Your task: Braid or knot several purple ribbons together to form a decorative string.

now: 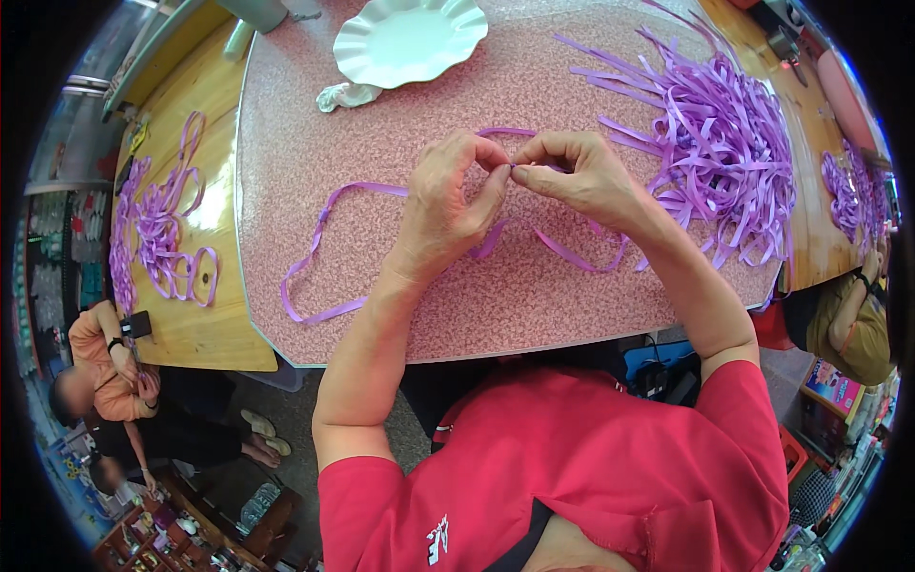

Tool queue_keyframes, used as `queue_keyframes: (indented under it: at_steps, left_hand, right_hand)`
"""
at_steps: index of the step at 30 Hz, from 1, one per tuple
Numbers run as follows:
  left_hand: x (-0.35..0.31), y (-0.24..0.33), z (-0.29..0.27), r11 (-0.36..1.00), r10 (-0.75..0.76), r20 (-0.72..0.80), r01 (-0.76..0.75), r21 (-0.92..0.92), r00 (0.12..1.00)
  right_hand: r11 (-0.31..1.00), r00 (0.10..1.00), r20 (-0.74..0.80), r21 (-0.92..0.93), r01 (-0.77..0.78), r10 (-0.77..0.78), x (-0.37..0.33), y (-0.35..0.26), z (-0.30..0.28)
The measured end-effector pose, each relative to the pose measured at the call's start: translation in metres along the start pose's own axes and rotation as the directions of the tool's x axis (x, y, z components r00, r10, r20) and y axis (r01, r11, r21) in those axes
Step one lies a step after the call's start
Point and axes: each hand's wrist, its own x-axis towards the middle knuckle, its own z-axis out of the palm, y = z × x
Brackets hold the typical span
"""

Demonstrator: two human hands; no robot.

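A purple ribbon lies in a long loop on the speckled pink tabletop, and its strands run up to both hands. My left hand pinches it between thumb and forefinger, over the middle of the table. Right beside it, my right hand pinches the same ribbon, the fingertips of both hands almost meeting. A small dark purple bit shows between the fingertips; whether it is a knot I cannot tell. Parts of the ribbon are hidden behind the hands. To the right lies a large tangled heap of purple ribbons.
A pale scalloped plate stands at the far edge beside a crumpled white wrapper. More purple ribbons lie on the wooden table at left, where a person sits. Another person is at far right near more ribbons.
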Motion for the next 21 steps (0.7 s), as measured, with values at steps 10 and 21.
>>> queue_keyframes:
  at_steps: [10, 21]
  left_hand:
    - [0.0011, 0.0024, -0.0015, 0.999, 0.034, 0.028, -0.035, 0.037, 0.999]
    - [0.0004, 0.001, 0.0007, 0.998, 0.038, -0.005, -0.038, 0.045, 0.999]
  right_hand:
    - [0.998, 0.998, 0.002, 0.018, -0.065, 0.065, 0.0002, -0.0013, -0.003]
    - [0.994, 0.996, -0.036, 0.077, -0.075, 0.078, 0.002, 0.0018, -0.0017]
